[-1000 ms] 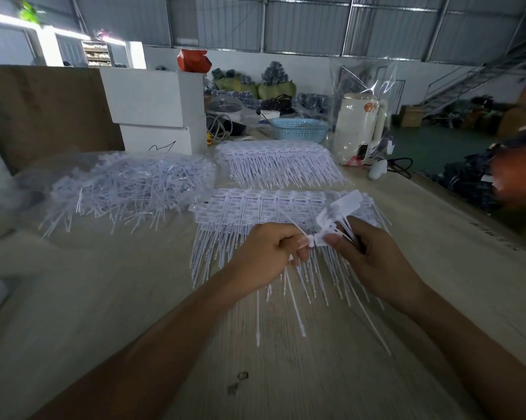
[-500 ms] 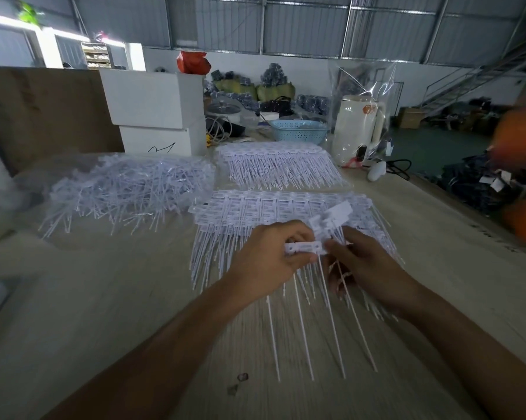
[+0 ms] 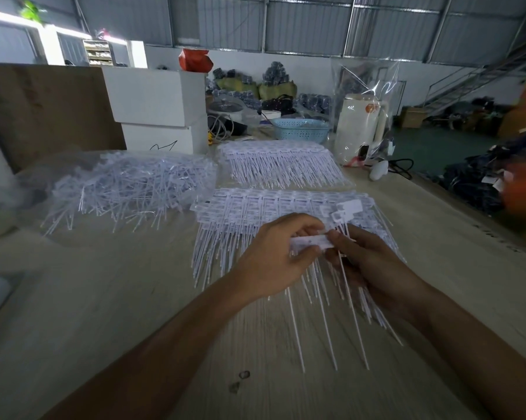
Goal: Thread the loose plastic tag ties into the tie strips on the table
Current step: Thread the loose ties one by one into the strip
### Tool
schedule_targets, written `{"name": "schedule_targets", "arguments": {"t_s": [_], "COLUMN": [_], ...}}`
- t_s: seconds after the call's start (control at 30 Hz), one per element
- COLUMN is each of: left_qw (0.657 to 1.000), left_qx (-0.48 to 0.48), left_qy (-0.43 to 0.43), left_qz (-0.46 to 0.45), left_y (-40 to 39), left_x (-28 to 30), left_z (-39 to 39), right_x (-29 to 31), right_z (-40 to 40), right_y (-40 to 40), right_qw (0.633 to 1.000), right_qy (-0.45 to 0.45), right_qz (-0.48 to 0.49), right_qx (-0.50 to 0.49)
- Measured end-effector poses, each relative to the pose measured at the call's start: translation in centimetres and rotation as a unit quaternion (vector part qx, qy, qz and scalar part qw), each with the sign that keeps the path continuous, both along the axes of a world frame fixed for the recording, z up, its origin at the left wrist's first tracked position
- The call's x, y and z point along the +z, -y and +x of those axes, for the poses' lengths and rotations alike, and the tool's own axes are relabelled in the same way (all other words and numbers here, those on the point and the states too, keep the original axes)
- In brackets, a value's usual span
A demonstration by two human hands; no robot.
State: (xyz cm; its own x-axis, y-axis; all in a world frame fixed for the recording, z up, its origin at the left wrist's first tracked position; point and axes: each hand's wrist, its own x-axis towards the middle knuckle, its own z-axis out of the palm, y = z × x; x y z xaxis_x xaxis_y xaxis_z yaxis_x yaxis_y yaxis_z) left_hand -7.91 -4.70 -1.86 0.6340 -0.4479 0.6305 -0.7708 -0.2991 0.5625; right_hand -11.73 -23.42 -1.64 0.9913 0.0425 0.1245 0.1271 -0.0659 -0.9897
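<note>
My left hand (image 3: pixel 281 257) and my right hand (image 3: pixel 368 262) meet over the middle of the wooden table (image 3: pixel 110 298). Together they pinch a small white tie strip (image 3: pixel 310 241), whose long thin tails hang down toward me. A loose white tag tie (image 3: pixel 345 209) sticks up just behind my right fingers. Under my hands lies a stack of tie strips (image 3: pixel 271 207), tails pointing at me. A second stack of tie strips (image 3: pixel 281 160) lies behind it. A heap of loose tag ties (image 3: pixel 128 186) in clear plastic sits to the left.
Two stacked white boxes (image 3: pixel 157 107) stand at the back left by a brown board (image 3: pixel 43 110). A blue basket (image 3: pixel 301 131) and a white kettle (image 3: pixel 360 128) in a clear bag stand at the back. The table's right edge runs diagonally, with dark bundles beyond it.
The strip between my hands turned from upright to level and my hands closed in on it. Its tails now hang lower toward me.
</note>
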Motion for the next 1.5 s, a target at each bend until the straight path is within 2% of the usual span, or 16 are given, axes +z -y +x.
{"name": "schedule_targets", "arguments": {"t_s": [0.17, 0.27, 0.33, 0.47, 0.8, 0.93, 1.0, 1.1, 1.2, 1.4, 1.5], "left_qw": [0.992, 0.990, 0.991, 0.996, 0.994, 0.989, 0.990, 0.994, 0.997, 0.997, 0.997], "left_qx": [0.078, 0.075, 0.070, 0.043, 0.008, -0.006, 0.002, 0.012, 0.024, 0.053, 0.073], "left_qy": [0.036, 0.073, 0.071, 0.024, -0.096, -0.149, -0.141, -0.109, -0.065, -0.028, -0.007], "left_qz": [0.095, 0.094, 0.087, 0.071, 0.045, 0.016, 0.000, -0.026, -0.041, -0.040, -0.030], "left_y": [-0.6, -0.7, -0.7, -0.5, -0.4, -0.3, -0.2, 0.0, 0.0, -0.1, -0.2], "left_x": [-0.5, -0.6, -0.7, -0.9, -0.4, -0.6, -0.8, -0.7, -0.5, -0.4, -0.1], "left_z": [0.6, 0.7, 0.8, 0.9, 0.7, 0.8, 0.7, 0.6, 0.4, 0.5, 0.4], "right_x": [0.3, 0.0, 0.1, 0.3, 0.4, 0.2, 0.2, 0.5, 0.5, 0.4, 0.0], "right_z": [0.0, -0.1, -0.1, 0.1, -0.1, -0.4, -0.3, -0.2, -0.4, 0.1, 0.3], "right_y": [0.5, 0.4, 0.5, 0.6, 0.6, 0.2, 0.2, 0.6, 0.7, 0.9, 1.4], "right_qw": [1.000, 0.999, 0.992, 0.971, 0.959, 0.933, 0.945, 0.982, 0.988, 0.972, 0.908], "right_qy": [0.019, 0.049, 0.101, 0.173, 0.201, 0.230, 0.223, 0.161, 0.135, 0.129, 0.194], "right_qz": [0.007, -0.020, -0.080, -0.163, -0.199, -0.272, -0.237, -0.102, -0.071, -0.198, -0.361], "right_qx": [0.006, 0.010, -0.003, -0.015, -0.014, -0.045, -0.043, -0.020, 0.015, 0.016, -0.091]}}
